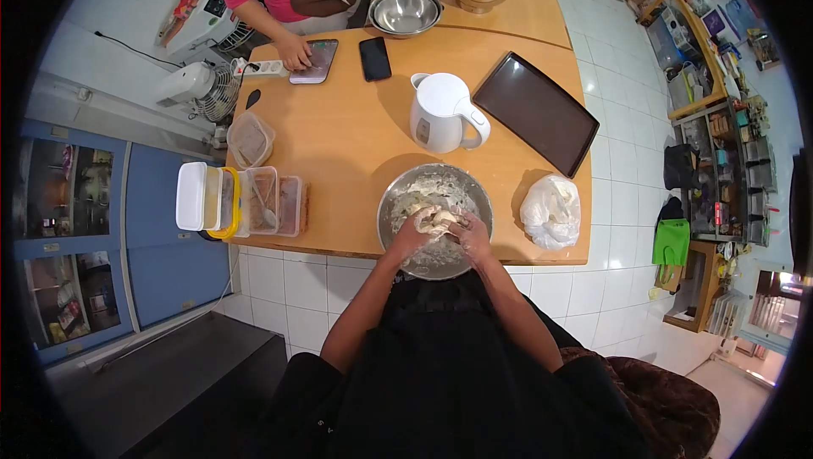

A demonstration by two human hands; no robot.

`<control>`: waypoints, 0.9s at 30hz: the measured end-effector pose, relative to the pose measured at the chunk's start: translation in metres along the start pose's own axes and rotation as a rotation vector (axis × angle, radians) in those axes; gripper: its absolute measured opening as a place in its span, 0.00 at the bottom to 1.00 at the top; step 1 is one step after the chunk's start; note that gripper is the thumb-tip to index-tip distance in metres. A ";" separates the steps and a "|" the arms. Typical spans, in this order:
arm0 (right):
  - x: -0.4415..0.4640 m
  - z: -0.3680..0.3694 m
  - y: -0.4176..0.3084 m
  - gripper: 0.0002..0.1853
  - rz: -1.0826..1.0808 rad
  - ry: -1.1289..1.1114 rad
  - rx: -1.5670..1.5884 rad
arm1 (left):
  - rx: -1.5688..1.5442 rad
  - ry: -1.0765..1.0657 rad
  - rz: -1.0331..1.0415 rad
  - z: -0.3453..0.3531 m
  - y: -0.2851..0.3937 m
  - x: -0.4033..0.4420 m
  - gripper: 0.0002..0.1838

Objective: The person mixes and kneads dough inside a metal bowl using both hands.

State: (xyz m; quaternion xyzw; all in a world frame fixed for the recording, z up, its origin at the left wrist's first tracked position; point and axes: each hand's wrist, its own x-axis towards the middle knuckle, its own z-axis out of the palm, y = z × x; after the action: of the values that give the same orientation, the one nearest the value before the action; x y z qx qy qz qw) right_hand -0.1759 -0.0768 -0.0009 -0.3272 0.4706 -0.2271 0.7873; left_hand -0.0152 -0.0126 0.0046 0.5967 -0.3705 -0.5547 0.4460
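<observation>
A wide metal mixing bowl stands at the table's front edge, its inside smeared with flour and wet dough. Down in it, both of my hands are round a pale, sticky lump of dough. My left hand presses on the lump from the left with curled fingers. From the other side my right hand grips it, fingers bent and coated with dough. Some fingertips are hidden in the dough. Beyond the bowl stands a white electric kettle. To its right sits a plastic bag of white powder.
A dark baking tray lies at the right. Plastic containers stand at the left front edge. Farther back are a phone, steel bowls and a co-worker's hand on a scale.
</observation>
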 end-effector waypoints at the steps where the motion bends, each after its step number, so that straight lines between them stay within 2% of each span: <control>1: -0.001 0.001 -0.001 0.22 0.009 0.006 -0.005 | -0.032 -0.006 0.011 0.000 -0.001 0.000 0.27; 5: -0.001 -0.003 0.002 0.21 -0.012 0.027 -0.183 | -0.114 -0.006 0.022 -0.001 -0.017 0.002 0.24; 6: -0.004 0.001 -0.002 0.21 0.004 0.029 -0.137 | -0.122 -0.001 0.018 -0.002 -0.015 0.002 0.23; 9: -0.008 0.005 -0.005 0.21 0.013 0.023 -0.079 | -0.012 -0.039 -0.057 -0.006 -0.009 0.004 0.20; 12: 0.000 0.000 0.007 0.20 -0.045 -0.010 -0.150 | 0.085 0.007 0.001 -0.006 -0.004 0.002 0.18; 15: -0.001 0.002 0.008 0.20 -0.101 -0.016 -0.203 | -0.044 0.037 -0.165 -0.004 0.002 0.002 0.19; 17: -0.003 0.006 0.006 0.19 -0.153 0.002 -0.267 | 0.054 0.109 -0.084 0.000 -0.005 0.003 0.20; 21: -0.004 0.007 0.007 0.19 -0.189 -0.013 -0.184 | 0.155 0.224 0.025 0.005 -0.016 0.006 0.23; 27: -0.006 0.007 0.003 0.19 -0.164 -0.025 -0.267 | 0.294 0.354 -0.021 0.009 -0.014 0.002 0.26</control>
State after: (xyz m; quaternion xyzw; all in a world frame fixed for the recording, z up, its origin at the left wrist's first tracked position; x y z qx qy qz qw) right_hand -0.1720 -0.0686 0.0031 -0.4690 0.4585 -0.2219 0.7215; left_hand -0.0250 -0.0108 -0.0088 0.7472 -0.3570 -0.3860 0.4066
